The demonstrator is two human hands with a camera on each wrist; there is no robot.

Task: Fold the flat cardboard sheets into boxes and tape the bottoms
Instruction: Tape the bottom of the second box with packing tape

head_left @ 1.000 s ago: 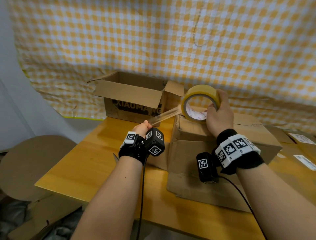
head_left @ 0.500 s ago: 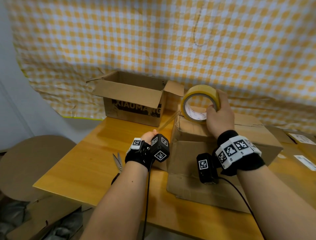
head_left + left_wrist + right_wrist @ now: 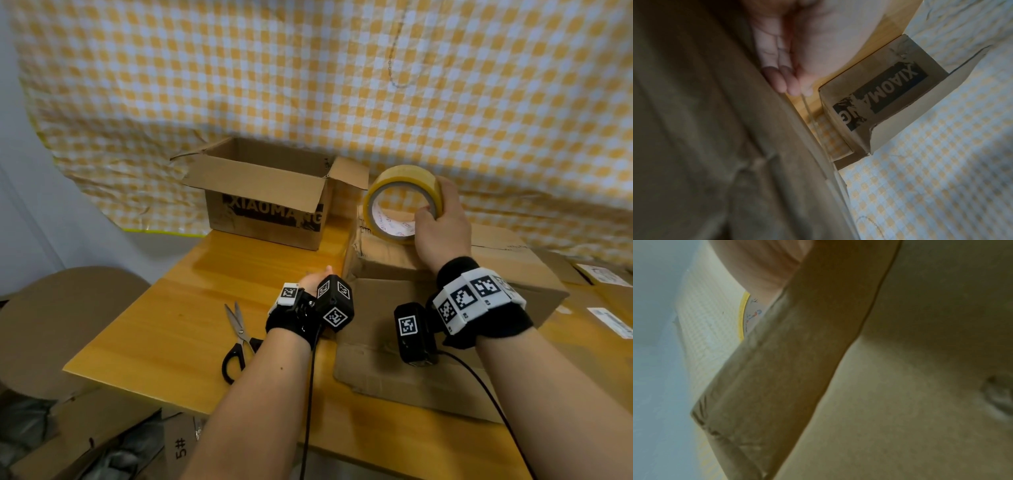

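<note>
An upturned cardboard box (image 3: 496,267) lies on the wooden table (image 3: 171,325). My right hand (image 3: 438,233) grips a yellow tape roll (image 3: 404,181) and holds it on the box's top left edge; the right wrist view shows only a sliver of the tape roll (image 3: 742,318) past the cardboard (image 3: 920,386). My left hand (image 3: 313,279) is low against the box's left side. In the left wrist view its fingers (image 3: 785,81) lie straight along the cardboard (image 3: 694,129), and with the thumb they pinch the end of a clear tape strip (image 3: 812,116) that runs up along the box edge.
An open box printed XIAOMANG (image 3: 267,219) stands at the back of the table, close to the left of the upturned box. Black-handled scissors (image 3: 239,332) lie by my left wrist. Flat cardboard with white labels (image 3: 609,298) lies at the right. More cardboard (image 3: 68,325) sits below the table's left edge.
My left hand has moved down and towards the box's left side, bringing the pulled-out tape strip from slanting in the air to lying along the side. The right hand has kept the roll in place.
</note>
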